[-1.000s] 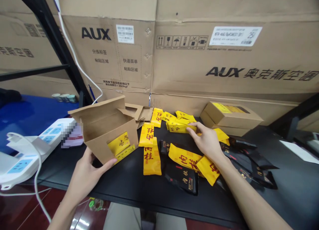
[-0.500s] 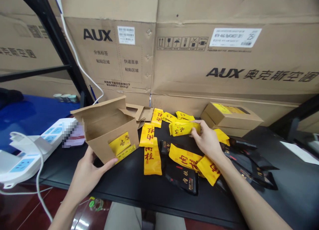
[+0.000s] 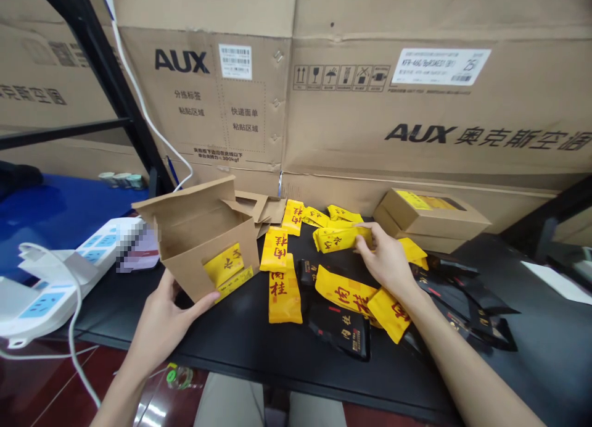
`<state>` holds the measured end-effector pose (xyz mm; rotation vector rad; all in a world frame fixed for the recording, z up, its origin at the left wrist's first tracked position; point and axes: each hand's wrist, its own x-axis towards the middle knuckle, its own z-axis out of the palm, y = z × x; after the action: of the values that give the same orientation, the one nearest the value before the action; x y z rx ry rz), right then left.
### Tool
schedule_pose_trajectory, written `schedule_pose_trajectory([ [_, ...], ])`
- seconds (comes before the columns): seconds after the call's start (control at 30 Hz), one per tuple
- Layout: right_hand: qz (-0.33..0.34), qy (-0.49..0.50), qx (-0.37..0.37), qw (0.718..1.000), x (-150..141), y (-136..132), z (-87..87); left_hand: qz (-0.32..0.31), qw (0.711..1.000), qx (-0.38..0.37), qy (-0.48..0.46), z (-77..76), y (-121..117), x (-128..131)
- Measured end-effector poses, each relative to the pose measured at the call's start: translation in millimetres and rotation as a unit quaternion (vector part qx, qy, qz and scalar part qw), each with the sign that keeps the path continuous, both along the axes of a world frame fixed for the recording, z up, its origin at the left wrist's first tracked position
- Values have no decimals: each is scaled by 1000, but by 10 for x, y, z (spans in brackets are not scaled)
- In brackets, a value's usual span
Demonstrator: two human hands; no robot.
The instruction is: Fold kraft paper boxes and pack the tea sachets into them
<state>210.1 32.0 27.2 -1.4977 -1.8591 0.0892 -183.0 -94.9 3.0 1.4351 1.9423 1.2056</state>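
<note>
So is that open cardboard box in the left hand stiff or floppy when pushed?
The open box probably flexes, its cardboard looking thin; the raised flap likely swings. Held tilted in the left hand, the box may tip if released.

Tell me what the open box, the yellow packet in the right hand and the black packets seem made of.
The open box: matt brown cardboard, judging by its plain tan surface and crisp folds. The yellow packet: probably thin plastic film or foil, softly shiny and creased. The black packets: likely similar film, with glossy highlights along their edges.
</note>
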Motion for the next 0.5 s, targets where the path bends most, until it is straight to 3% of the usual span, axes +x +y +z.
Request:
schedule_pose_trajectory([
  [0.2,1,39,14,999,-18,-5,34,-17,1000,8,-11,-36,-7,-28],
  [0.33,37,145,32,988,-97,-16,105,-21,1000,15,-8,-37,-2,-29],
  [0.4,71,194,58,977,-221,-81,252,-23,1000,16,-7,-31,0,-28],
  [0.5,124,181,148,964,-533,-282,655,-38,999,27,-6,-33,0,-32],
])
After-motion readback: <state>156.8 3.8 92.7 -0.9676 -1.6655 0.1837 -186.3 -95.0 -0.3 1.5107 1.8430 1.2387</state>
